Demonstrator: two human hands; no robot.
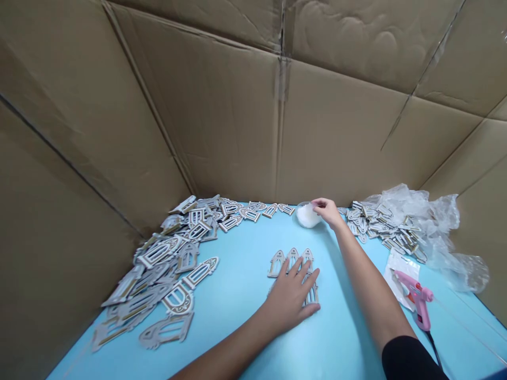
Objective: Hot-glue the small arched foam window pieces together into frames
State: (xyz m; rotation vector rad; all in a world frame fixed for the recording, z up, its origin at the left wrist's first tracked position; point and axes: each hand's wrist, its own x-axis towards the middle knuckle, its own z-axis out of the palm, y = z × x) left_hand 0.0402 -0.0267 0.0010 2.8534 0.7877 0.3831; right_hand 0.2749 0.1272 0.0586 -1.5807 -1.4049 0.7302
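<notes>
At the middle of the blue tabletop (pixel 237 295), as I view it remotely through the head camera, small arch-shaped pieces (pixel 293 253) lie in a compact group, three of them side by side in the upper row with their pointed tops facing the rear. I see the left hand (pixel 292 298) laid palm down over this group, fingers spread and straight; it covers most of a lower row, of which the right-hand end shows. Farther back, near the rear wall, the right hand (pixel 325 210) reaches to a shallow clear dish (pixel 298 214) containing white material (pixel 308 215). Its bent fingers are at the dish's right rim; I cannot tell whether they pinch the rim or the contents. On the left, larger arched frames (pixel 158 252) form a loose, overlapping heap, from which a line of single frames (pixel 270 210) extends along the rear edge toward the dish. To the right I note a second pile of small pieces (pixel 370 219), crumpled clear plastic bags (pixel 435 216) beside it, a white packet (pixel 393 272) and a pink glue gun (pixel 422 311) partly overlying that packet. Cardboard panels (pixel 229 105) enclose the visible rear and sides.
</notes>
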